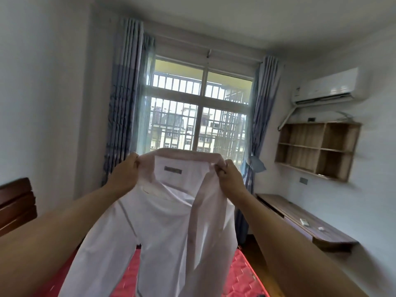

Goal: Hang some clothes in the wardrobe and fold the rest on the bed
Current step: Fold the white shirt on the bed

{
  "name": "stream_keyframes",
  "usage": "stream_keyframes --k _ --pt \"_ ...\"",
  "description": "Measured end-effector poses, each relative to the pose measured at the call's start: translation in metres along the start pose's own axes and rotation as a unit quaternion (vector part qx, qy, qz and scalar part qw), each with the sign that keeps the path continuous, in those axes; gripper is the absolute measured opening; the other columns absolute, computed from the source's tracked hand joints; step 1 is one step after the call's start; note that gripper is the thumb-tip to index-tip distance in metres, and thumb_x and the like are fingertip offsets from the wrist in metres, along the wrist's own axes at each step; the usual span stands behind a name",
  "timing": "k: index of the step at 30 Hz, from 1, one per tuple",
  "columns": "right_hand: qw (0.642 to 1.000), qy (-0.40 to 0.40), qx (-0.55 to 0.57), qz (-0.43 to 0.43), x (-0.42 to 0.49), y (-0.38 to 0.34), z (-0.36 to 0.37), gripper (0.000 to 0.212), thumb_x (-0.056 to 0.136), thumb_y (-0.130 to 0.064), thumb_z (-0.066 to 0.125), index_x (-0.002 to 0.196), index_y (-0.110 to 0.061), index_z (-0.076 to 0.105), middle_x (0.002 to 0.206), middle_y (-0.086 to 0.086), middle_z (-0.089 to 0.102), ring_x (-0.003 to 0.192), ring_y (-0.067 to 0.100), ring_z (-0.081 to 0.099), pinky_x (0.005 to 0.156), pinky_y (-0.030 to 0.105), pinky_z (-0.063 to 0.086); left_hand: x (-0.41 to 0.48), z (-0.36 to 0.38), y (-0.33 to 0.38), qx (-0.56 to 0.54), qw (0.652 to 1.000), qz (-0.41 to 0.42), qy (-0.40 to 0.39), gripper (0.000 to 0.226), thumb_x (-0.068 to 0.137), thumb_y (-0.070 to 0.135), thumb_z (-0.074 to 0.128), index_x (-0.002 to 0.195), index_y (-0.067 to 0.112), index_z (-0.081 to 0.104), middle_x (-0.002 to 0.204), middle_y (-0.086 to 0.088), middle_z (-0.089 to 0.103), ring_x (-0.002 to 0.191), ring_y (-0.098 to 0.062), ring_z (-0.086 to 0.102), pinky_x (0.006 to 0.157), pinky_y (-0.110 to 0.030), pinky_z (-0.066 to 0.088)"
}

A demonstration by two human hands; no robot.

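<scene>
Pale pink collared shirt (pixel 171 221) held up in the air over a red quilted bed (pixel 242 279), in front of a barred window (pixel 201 108).
The left grip (pixel 124 172) and right grip (pixel 230 176) each pinch one end of the collar, fingers curled on the cloth. The shirt hangs lengthwise top to bottom, collar uppermost. Its open front and grey neck label (pixel 173 169) face the camera, and the hem falls below the frame's edge.
</scene>
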State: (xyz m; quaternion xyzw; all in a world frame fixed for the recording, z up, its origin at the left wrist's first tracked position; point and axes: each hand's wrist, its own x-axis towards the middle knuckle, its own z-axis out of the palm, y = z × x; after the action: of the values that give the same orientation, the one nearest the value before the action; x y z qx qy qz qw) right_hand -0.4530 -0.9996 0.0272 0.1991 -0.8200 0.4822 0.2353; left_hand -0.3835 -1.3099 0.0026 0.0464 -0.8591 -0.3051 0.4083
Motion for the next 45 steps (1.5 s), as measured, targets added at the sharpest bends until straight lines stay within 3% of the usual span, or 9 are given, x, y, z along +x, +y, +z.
stream_keyframes --k 6,12,17,24,28,33,36,39,45 --pt "0.994 -0.077 0.070 0.037 -0.014 0.005 -0.027 0.033 0.104 -0.042 0.052 0.093 -0.014 0.067 0.077 0.001 0.067 0.061 0.012 0.063 0.049 0.017 0.046 -0.013 -0.008 0.012 -0.012 0.999 0.036 0.015 0.017 0.107 0.022 0.037 0.093 0.019 0.046 0.083 -0.009 0.059 0.073 -0.028 0.056 0.067 -0.044 0.045" --pt "0.996 -0.062 0.037 -0.043 -0.041 0.012 -0.034 0.045 0.106 -0.051 0.036 0.092 -0.017 0.063 0.078 -0.004 0.064 0.073 0.009 0.065 0.065 0.032 0.051 -0.032 -0.022 0.037 0.020 0.996 0.082 0.031 0.016 0.104 0.023 0.039 0.090 0.028 0.046 0.081 -0.001 0.059 0.067 -0.012 0.054 0.057 -0.032 0.037" --pt "0.989 -0.134 0.029 -0.054 -0.054 0.023 -0.053 0.044 0.086 -0.063 0.065 0.098 -0.020 0.063 0.086 0.000 0.070 0.078 0.019 0.069 0.069 0.035 0.055 -0.060 -0.032 0.066 0.050 0.993 0.094 0.040 0.013 0.102 0.026 0.037 0.092 0.024 0.046 0.078 0.000 0.056 0.063 -0.010 0.051 0.053 -0.027 0.037" --pt "0.929 -0.351 0.082 0.086 -0.060 0.034 -0.082 0.019 0.069 0.001 0.071 0.065 -0.016 0.077 0.072 0.001 0.072 0.069 0.015 0.068 0.060 0.027 0.054 -0.094 -0.057 0.082 0.051 0.997 0.054 0.031 0.018 0.104 0.037 0.050 0.102 0.019 0.053 0.087 -0.010 0.064 0.075 -0.025 0.058 0.063 -0.035 0.044" --pt "0.966 -0.255 -0.037 -0.032 -0.074 0.030 -0.086 0.013 0.090 -0.022 0.074 0.088 -0.010 0.079 0.088 0.008 0.073 0.080 0.021 0.067 0.078 0.035 0.052 -0.114 -0.080 0.086 0.071 0.995 0.020 -0.062 0.026 0.091 0.046 0.068 0.106 0.030 0.054 0.087 0.005 0.063 0.073 -0.010 0.059 0.061 -0.026 0.048" --pt "0.972 -0.208 0.071 -0.079 -0.096 0.007 -0.094 0.028 0.099 -0.027 0.062 0.099 -0.001 0.071 0.096 0.020 0.072 0.088 0.033 0.071 0.078 0.047 0.057 -0.140 -0.117 0.093 0.127 0.972 -0.001 -0.196 0.033 0.078 0.025 0.082 0.107 0.024 0.065 0.096 0.008 0.069 0.083 -0.004 0.065 0.070 -0.026 0.053" --pt "0.964 -0.227 0.086 -0.108 -0.106 -0.004 -0.099 0.019 0.099 -0.031 0.063 0.094 -0.015 0.070 0.088 0.005 0.074 0.078 0.015 0.070 0.067 0.030 0.055 -0.151 -0.133 0.099 0.131 0.977 -0.001 -0.167 0.004 0.089 0.014 0.069 0.093 0.015 0.070 0.089 -0.003 0.070 0.081 -0.021 0.065 0.073 -0.035 0.053" --pt "0.950 -0.251 0.080 -0.169 -0.116 -0.015 -0.106 0.012 0.097 -0.035 0.067 0.105 -0.026 0.068 0.096 -0.011 0.071 0.083 -0.001 0.067 0.068 0.021 0.050 -0.160 -0.141 0.109 0.110 0.988 -0.026 -0.107 0.020 0.099 0.013 0.056 0.092 -0.001 0.069 0.089 -0.019 0.069 0.078 -0.025 0.063 0.075 -0.043 0.054" --pt "0.920 -0.359 0.153 -0.029 -0.109 -0.031 -0.126 0.021 0.074 -0.014 0.066 0.094 -0.010 0.063 0.090 0.012 0.064 0.079 0.027 0.061 0.066 0.032 0.048 -0.171 -0.146 0.125 0.058 0.997 -0.049 -0.031 0.034 0.105 0.022 0.048 0.091 -0.002 0.069 0.080 -0.011 0.063 0.073 -0.018 0.053 0.069 -0.032 0.044"
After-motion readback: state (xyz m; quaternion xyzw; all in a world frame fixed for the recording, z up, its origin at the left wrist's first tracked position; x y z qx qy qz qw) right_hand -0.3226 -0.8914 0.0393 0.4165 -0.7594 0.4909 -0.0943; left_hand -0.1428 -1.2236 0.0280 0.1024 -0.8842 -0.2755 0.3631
